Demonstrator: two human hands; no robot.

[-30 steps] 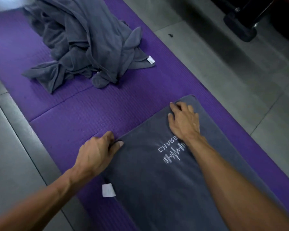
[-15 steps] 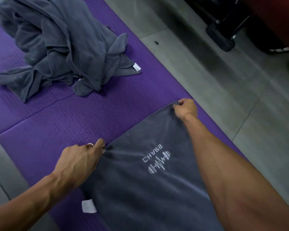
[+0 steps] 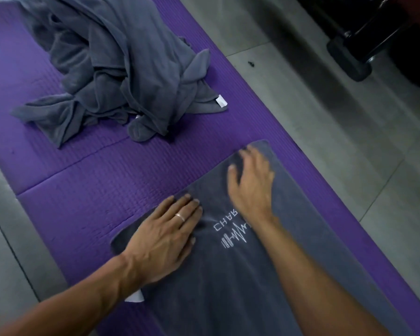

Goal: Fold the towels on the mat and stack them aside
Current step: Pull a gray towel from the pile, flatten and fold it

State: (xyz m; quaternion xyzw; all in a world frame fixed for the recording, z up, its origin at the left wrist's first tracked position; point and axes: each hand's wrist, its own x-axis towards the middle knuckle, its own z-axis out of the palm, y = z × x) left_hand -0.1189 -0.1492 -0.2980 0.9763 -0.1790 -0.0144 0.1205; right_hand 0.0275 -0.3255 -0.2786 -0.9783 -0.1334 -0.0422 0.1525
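A grey towel with a white embroidered logo lies flat on the purple mat, reaching down to the bottom edge of the view. My left hand presses flat on the towel near its far left corner, fingers straight, a ring on one finger. Near the far right corner my right hand rests on the cloth with fingers spread; it is blurred by motion. A heap of crumpled grey towels sits further up the mat, apart from both hands.
Grey tiled floor flanks the mat on both sides. Dark equipment with a round black foot stands at the top right. A white label sticks out at the flat towel's left edge.
Both hands have let go of the towel's far corners and now lie flat on the cloth. The left hand has moved inward onto the towel, and the towel's far edge lies smooth.
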